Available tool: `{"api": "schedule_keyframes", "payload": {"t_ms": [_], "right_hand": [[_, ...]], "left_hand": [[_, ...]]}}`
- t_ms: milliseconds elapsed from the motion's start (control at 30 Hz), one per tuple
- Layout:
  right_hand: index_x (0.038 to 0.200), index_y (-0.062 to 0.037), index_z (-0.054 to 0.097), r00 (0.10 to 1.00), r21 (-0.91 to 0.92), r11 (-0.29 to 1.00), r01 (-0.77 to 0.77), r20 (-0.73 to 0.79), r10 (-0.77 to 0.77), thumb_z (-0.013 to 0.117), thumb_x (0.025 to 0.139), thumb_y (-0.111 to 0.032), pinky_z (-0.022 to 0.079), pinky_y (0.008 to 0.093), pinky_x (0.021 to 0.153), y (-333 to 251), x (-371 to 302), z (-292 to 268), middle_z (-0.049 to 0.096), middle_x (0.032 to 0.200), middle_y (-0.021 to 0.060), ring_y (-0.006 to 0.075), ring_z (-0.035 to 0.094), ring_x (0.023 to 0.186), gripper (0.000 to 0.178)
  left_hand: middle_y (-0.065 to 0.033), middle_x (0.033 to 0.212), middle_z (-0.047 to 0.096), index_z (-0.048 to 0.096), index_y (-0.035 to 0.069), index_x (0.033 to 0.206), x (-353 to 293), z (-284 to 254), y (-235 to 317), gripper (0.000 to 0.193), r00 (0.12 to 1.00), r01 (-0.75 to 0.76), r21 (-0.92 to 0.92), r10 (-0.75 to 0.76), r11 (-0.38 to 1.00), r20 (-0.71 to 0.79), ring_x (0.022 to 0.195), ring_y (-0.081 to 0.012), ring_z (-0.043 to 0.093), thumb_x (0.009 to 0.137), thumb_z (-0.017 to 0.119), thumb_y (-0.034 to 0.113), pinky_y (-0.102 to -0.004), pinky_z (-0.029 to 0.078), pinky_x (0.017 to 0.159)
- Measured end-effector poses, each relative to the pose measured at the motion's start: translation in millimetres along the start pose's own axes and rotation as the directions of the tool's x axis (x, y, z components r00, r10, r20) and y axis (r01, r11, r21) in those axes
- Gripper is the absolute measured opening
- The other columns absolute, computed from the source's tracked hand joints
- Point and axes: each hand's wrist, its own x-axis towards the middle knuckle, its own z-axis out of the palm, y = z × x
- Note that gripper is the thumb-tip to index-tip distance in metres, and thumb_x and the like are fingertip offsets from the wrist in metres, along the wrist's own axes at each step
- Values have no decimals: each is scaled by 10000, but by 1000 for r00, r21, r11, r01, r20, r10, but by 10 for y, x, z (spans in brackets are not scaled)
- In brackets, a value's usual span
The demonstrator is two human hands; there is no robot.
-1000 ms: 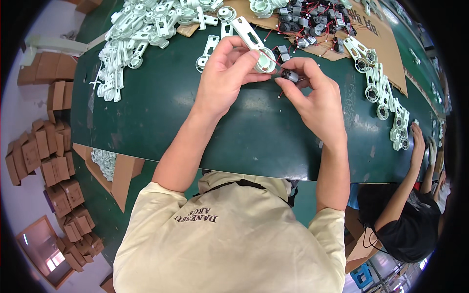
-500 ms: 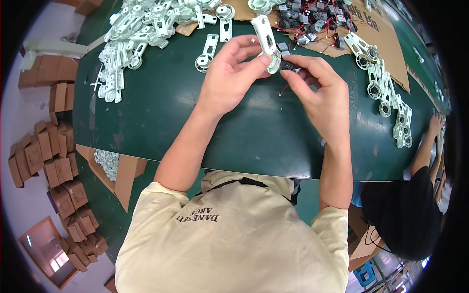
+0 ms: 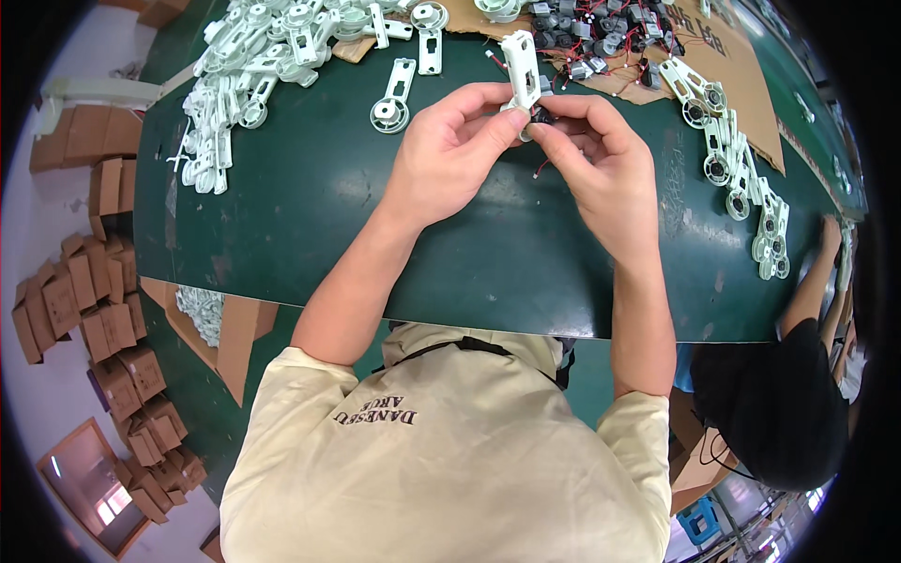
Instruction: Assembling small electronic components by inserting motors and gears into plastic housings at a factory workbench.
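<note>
My left hand [image 3: 452,155] is closed round the lower end of a pale green plastic housing [image 3: 521,68], which stands upright above the table. Pinched in my right hand [image 3: 601,155] is a small black motor [image 3: 540,116] with thin red wires, pressed against the housing's round end. Fingers partly hide where the two parts meet. One loose housing [image 3: 392,97] with a round end lies on the table beyond my left hand. Past my right hand spreads a heap of black and grey motors [image 3: 610,38] with red wires.
A large pile of pale green housings [image 3: 272,47] covers the table's far left. Housings with dark round parts fitted [image 3: 723,141] form a row at the right, beside a cardboard sheet [image 3: 751,103]. An open carton [image 3: 246,342] stands below the left edge. A person in black [image 3: 770,403] works at the right.
The housing has turned more upright and shifted slightly right. My right hand has moved left, bringing the motor against the housing's round end.
</note>
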Motion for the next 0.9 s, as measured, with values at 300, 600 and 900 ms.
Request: {"api": "schedule_keyframes", "payload": {"t_ms": [300, 600, 900], "right_hand": [[1094, -26, 637, 977, -261, 943, 205, 0, -212, 687, 843, -33, 492, 240, 606, 14, 3, 63, 648, 877, 50, 105, 592, 695, 256], [1068, -23, 646, 999, -124, 991, 52, 5, -51, 666, 882, -64, 485, 220, 597, 25, -1, 44, 665, 910, 37, 75, 593, 699, 191], [1029, 2, 643, 998, -7, 998, 62, 0, -62, 668, 891, -60, 487, 201, 607, 24, 0, 54, 625, 878, 24, 63, 605, 743, 153]], "left_hand": [[-71, 1089, 642, 549, -19, 1228, 49, -47, -4, 312, 999, -44, -68, 45, 997, 14, 988, -131, 622, 943, 612, 91, -266, 520, 865], [-101, 1033, 639, 492, -23, 1226, -3, -21, 56, 282, 991, 91, -110, -79, 990, 107, 912, -161, 654, 979, 544, 103, -288, 554, 827], [-115, 1114, 635, 469, -7, 1295, -14, -32, 50, 361, 991, 36, -124, -19, 992, 134, 951, -184, 643, 962, 572, 87, -309, 543, 849]]}}
